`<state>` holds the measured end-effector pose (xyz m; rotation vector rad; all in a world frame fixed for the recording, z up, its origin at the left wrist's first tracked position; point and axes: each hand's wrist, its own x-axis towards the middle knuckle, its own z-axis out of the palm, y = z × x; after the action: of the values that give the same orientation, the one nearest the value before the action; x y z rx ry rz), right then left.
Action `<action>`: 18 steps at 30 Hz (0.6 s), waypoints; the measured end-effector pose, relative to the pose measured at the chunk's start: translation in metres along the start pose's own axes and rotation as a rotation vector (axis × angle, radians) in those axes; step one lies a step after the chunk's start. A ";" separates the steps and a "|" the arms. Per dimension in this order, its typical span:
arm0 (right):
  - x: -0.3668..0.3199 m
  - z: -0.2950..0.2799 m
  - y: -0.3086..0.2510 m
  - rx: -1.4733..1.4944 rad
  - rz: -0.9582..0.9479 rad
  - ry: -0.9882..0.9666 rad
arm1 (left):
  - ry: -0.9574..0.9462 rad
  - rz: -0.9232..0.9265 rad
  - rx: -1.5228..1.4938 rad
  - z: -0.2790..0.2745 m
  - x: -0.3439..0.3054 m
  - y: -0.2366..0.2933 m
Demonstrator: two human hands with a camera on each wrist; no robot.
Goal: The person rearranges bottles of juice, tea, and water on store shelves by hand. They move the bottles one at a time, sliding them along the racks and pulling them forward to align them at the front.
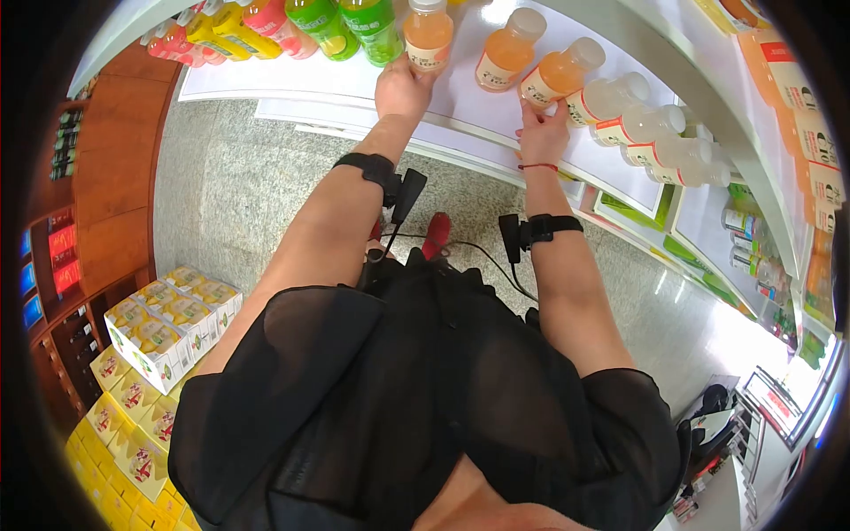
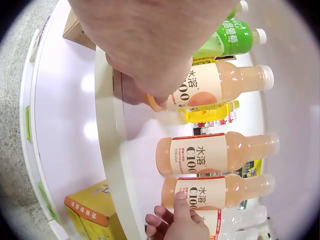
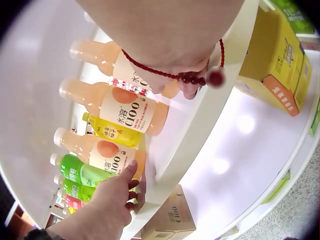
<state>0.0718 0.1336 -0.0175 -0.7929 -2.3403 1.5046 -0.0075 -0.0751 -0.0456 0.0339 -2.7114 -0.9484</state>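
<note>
Three orange bottles stand on the curved white shelf. In the head view the left hand holds the lower part of the left bottle, beside the green bottles. The middle bottle stands untouched between the hands. The right hand has its thumb and fingers at the base of the right bottle, next to a row of clear bottles. The left wrist view shows the right hand's thumb on that bottle's label; the underside of its grip is partly hidden.
Below the shelf's front edge a lower shelf bears a yellow carton and a brown carton. Yellow and pink bottles stand at the far left. Stacked boxed packs are on the floor at left, and a cable runs near the feet.
</note>
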 end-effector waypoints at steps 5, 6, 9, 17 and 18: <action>-0.001 0.000 -0.001 0.001 -0.008 -0.003 | -0.032 -0.038 -0.010 -0.003 0.001 0.003; -0.001 0.000 0.000 0.000 -0.008 -0.007 | -0.031 -0.042 -0.008 -0.004 0.001 0.004; 0.000 0.001 0.002 -0.006 -0.005 -0.007 | -0.027 -0.043 -0.036 -0.005 0.000 0.006; 0.000 0.004 0.007 0.007 -0.031 0.028 | -0.058 -0.048 -0.027 -0.004 0.001 0.002; 0.000 0.004 0.007 0.007 -0.031 0.026 | -0.057 -0.050 -0.026 -0.005 0.001 0.004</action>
<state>0.0721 0.1323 -0.0259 -0.7658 -2.3168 1.4801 -0.0066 -0.0754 -0.0392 0.0703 -2.7616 -1.0135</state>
